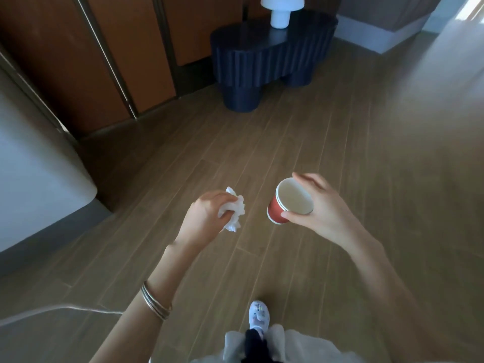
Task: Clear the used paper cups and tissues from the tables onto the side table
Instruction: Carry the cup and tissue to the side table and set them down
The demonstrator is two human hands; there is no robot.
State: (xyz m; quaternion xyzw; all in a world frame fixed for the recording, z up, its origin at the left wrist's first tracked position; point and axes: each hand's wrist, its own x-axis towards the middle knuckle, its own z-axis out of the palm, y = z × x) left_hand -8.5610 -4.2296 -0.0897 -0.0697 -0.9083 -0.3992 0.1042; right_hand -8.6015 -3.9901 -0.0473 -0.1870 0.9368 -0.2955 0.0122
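Head view: left hand (pixel 203 214) grips crumpled white tissue (pixel 234 214), right hand (pixel 318 205) pinches red cup (pixel 281 205)

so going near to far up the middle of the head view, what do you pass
shoe → left hand holding the crumpled tissue and right hand holding the red paper cup, about level with each other → dark blue side table → white lamp standing on it

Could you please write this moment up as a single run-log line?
left hand: holds crumpled tissue | right hand: holds red paper cup | dark side table: ahead, lamp on it
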